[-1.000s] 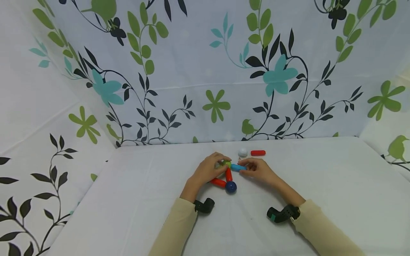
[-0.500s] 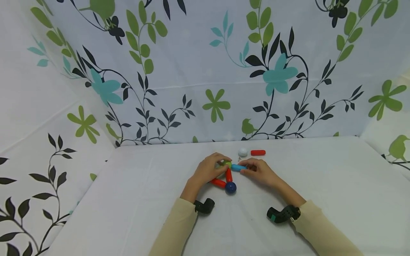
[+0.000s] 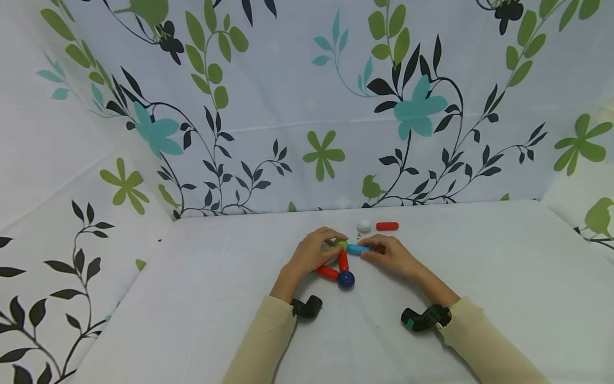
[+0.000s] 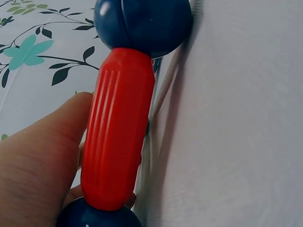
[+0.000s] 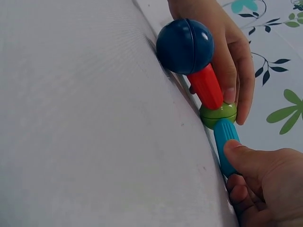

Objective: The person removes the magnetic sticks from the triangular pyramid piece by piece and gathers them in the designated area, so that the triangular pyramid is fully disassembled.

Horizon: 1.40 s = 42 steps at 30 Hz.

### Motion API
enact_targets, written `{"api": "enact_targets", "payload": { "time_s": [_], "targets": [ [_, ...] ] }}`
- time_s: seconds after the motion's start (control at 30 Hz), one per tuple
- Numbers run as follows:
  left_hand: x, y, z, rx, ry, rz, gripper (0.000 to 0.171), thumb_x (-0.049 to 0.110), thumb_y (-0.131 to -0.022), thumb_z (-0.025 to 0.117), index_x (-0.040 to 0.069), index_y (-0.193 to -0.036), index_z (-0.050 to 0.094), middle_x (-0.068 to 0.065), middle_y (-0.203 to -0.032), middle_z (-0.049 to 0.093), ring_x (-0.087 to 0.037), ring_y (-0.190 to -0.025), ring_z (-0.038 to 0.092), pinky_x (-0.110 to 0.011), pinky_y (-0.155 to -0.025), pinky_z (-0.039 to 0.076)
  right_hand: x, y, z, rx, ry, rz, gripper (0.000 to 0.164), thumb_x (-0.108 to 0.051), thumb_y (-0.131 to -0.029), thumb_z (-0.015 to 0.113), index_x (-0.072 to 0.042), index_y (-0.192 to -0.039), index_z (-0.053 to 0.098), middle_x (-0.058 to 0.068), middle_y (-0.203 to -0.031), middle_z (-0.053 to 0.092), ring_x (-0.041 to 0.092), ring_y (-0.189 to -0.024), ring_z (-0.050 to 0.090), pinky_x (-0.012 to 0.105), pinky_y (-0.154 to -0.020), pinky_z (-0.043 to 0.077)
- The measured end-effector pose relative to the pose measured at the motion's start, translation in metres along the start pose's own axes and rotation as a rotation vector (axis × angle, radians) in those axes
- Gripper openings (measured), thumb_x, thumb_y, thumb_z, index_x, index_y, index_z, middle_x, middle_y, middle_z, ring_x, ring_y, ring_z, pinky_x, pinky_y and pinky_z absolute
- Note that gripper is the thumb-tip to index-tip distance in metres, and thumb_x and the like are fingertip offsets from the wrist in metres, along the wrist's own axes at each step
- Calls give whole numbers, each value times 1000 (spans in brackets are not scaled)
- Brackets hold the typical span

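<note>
My left hand [image 3: 314, 250] pinches a green ball [image 3: 341, 244] between thumb and fingers. My right hand [image 3: 390, 255] pinches a light blue rod [image 3: 358, 249] by its right end; the rod's other end meets the green ball. A red rod [image 3: 344, 261] joins the green ball to a dark blue ball [image 3: 346, 280] nearer the body. A second red rod [image 3: 328, 272] runs from that dark blue ball toward the left palm. In the left wrist view this ribbed red rod [image 4: 118, 127] ends at another dark blue ball [image 4: 99, 215], hidden by the hand in the head view.
A white ball [image 3: 364, 226] and a loose red rod [image 3: 387, 226] lie behind the hands, toward the table's back edge. The white-covered table [image 3: 216, 298] meets a leaf-patterned cloth [image 3: 268, 128] at the back and sides.
Both hands keep their grips in nearly the same place. The head view has tilted slightly.
</note>
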<state>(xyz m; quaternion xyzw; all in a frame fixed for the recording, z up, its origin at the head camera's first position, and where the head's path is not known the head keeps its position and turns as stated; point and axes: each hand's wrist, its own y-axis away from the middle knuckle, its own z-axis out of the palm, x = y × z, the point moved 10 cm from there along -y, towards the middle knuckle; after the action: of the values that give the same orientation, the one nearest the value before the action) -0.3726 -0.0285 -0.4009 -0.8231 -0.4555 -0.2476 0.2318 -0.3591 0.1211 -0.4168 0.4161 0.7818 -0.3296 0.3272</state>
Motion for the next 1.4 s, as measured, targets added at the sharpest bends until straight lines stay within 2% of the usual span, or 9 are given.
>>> {"api": "enact_targets", "payload": {
  "time_s": [0.4, 0.73, 0.97, 1.17, 1.4],
  "targets": [
    [1, -1, 3, -19, 7, -9, 28, 28, -96, 62, 23, -123, 68, 1, -127, 61, -18, -110, 61, -42, -97, 48, 0, 6, -2, 3, -2, -40, 24, -8, -91, 67, 0, -114, 68, 5, -91, 63, 12, -73, 51, 21, -64, 43],
    [-4, 0, 7, -27, 14, -25, 28, 29, -96, 62, 24, -123, 68, 1, -126, 61, -17, -110, 61, -42, -96, 48, 7, 12, -4, 12, 4, 32, 27, -13, -92, 68, -4, -117, 67, 4, -96, 64, 17, -81, 54, 22, -71, 46],
    [-3, -1, 2, -4, 9, -13, 28, 27, -96, 63, 23, -122, 69, 1, -124, 63, -18, -109, 61, -41, -96, 48, 7, 10, -15, 51, 33, 76, 28, -12, -91, 68, -5, -118, 67, 6, -101, 65, 21, -89, 56, 23, -77, 49],
    [-2, -1, 1, 1, 1, -8, 27, 27, -95, 63, 23, -122, 69, 2, -122, 63, -17, -108, 62, -39, -96, 48, 14, 11, -26, 85, 73, 123, 27, -12, -92, 68, -4, -118, 67, 11, -108, 66, 23, -91, 57, 29, -82, 49],
    [-3, -1, 1, -1, 1, -8, 27, 25, -95, 63, 23, -122, 69, 1, -123, 62, -17, -108, 62, -39, -97, 48, 18, 13, -35, 108, 106, 128, 28, -11, -93, 66, -4, -120, 66, 13, -110, 64, 25, -94, 57, 37, -85, 48]
  ]
}}
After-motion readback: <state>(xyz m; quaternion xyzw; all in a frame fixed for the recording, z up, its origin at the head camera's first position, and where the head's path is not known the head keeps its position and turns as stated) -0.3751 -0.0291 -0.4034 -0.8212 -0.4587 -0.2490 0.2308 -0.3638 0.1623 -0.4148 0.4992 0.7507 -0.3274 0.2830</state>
